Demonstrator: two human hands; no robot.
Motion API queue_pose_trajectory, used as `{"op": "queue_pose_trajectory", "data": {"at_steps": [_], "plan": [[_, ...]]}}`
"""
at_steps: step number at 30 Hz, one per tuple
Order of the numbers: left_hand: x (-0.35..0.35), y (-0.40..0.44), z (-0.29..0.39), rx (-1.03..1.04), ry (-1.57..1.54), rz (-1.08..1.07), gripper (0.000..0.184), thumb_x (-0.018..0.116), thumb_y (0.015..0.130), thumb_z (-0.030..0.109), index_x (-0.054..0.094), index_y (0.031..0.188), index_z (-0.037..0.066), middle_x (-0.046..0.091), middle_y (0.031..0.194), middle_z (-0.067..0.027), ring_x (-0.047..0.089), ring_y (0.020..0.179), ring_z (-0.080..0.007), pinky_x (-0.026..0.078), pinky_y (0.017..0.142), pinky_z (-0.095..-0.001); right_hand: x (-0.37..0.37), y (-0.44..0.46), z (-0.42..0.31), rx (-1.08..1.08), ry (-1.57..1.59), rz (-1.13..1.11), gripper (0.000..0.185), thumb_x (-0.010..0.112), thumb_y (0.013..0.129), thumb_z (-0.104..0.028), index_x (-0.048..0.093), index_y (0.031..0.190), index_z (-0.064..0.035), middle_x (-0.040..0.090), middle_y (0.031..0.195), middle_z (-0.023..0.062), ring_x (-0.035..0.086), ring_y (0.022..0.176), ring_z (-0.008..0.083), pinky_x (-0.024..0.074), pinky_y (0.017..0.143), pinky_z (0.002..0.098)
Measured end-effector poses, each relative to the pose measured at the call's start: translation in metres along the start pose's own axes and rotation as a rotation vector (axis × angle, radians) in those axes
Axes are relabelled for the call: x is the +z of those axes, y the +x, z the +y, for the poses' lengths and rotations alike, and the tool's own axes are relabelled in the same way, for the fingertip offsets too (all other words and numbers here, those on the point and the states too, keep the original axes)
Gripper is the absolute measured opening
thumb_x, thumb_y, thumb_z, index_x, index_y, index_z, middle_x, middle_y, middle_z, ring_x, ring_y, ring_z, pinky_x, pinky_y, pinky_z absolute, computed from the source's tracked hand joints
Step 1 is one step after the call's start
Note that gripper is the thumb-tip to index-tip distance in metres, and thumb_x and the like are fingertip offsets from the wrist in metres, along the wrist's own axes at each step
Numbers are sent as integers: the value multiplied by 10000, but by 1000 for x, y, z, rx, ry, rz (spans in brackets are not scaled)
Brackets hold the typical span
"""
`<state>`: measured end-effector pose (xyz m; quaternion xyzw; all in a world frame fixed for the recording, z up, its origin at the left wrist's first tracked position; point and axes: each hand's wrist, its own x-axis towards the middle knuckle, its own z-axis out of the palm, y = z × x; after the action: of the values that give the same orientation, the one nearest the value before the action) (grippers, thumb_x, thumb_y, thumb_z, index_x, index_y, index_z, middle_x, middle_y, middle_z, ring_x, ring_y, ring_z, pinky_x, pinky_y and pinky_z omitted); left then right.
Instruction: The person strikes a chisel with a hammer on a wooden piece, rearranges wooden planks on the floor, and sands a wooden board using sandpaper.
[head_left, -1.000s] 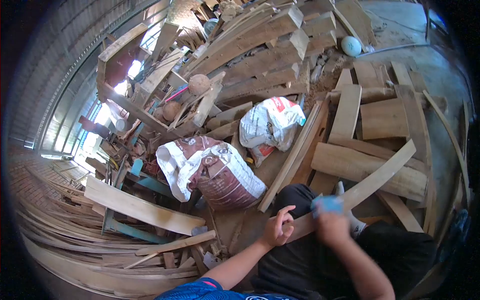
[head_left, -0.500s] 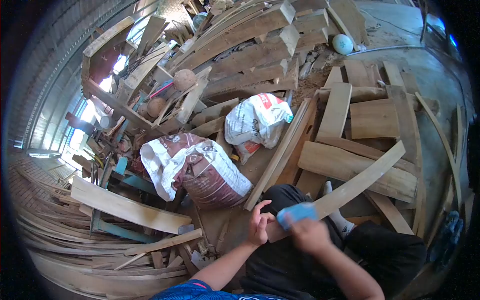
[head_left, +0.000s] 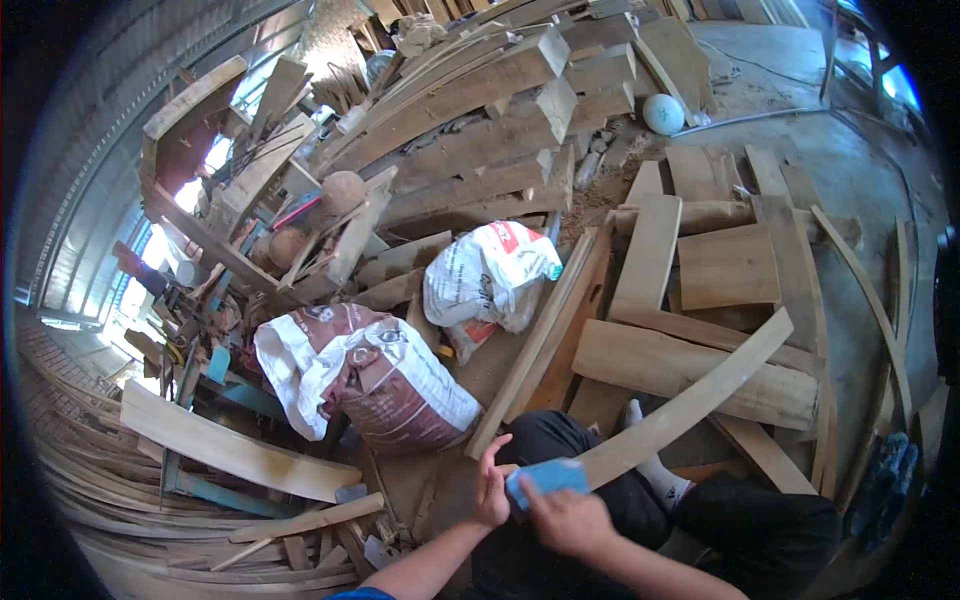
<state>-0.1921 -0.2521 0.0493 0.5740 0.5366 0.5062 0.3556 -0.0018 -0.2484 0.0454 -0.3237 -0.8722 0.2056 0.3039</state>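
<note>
Head view, right hand (head_left: 572, 520) gripping block (head_left: 546, 482), left hand (head_left: 492, 496) at plank (head_left: 690, 408) edge, hold unclear, open floor (head_left: 775, 145)

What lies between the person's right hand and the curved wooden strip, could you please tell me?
In the head view, a blue block lies between the right hand and the curved wooden strip.

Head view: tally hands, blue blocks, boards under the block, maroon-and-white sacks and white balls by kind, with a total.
Left hand and right hand: 2
Blue block: 1
Board under it: 1
Maroon-and-white sack: 1
White ball: 1
Total: 6
</note>
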Motion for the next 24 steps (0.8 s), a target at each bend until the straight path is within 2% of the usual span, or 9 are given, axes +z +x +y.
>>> {"op": "queue_pose_trajectory", "data": {"at_steps": [2,6,8,11,12,13,16,21,24], "plan": [[-3,-2,9,-73,-34,-75,747,297,1026,585,260,1473,-12,640,759,-64,554,659,-92,427,667,-228,-19,5,44,292,-109,-110,601,594,868,-211,442,1445,-148,683,820,103,683,662,275,548,544,473],[6,-4,4,-23,32,1,792,287,1008,627,320,1433,-41,639,732,-58,548,633,-89,423,647,-224,-39,-13,163,770,-283,439,384,603,900,-220,591,1277,-149,685,735,123,660,574,298,525,516,451],[6,-7,-1,-30,22,19,844,280,987,671,341,1409,-57,648,734,-73,580,651,-112,448,660,-235,-48,-8,141,871,-37,101,284,597,910,-234,615,1165,-110,690,746,136,664,591,288,524,525,447],[0,-10,-13,-34,63,33,828,233,992,669,366,1389,-46,664,785,-99,619,679,-154,493,655,-278,-21,14,25,484,13,-162,219,589,846,-170,640,1043,-91,690,913,150,690,745,333,562,675,456],[17,-1,9,88,240,152,829,216,991,673,373,1387,-38,664,812,-104,627,687,-164,515,669,-302,14,6,0,102,34,156,360,563,857,-172,614,1196,-62,681,875,159,685,719,321,562,689,452],[0,-7,4,47,235,-9,826,209,991,675,387,1378,-33,661,828,-105,635,703,-170,532,695,-326,26,-4,-24,-14,36,100,541,540,872,-192,503,1386,-28,671,808,152,677,673,301,560,654,447],[4,-11,-11,-1,181,99,845,232,976,704,389,1369,-28,634,713,-72,582,616,-130,458,602,-246,-12,0,13,303,93,-204,674,591,866,-217,369,1498,-139,672,782,130,680,645,301,521,487,448],[7,-9,-6,-4,261,64,832,200,981,704,414,1359,-5,625,701,-40,558,644,-112,437,651,-222,-70,-32,218,872,-221,455,386,563,942,-294,580,1291,-130,694,798,187,688,649,354,552,547,477],[8,-5,-20,107,176,147,777,272,999,656,510,1241,-43,607,662,-43,563,620,-127,443,618,-246,-94,-36,219,945,141,374,214,528,941,-199,641,1098,-107,662,917,180,653,806,382,541,674,495]]}}
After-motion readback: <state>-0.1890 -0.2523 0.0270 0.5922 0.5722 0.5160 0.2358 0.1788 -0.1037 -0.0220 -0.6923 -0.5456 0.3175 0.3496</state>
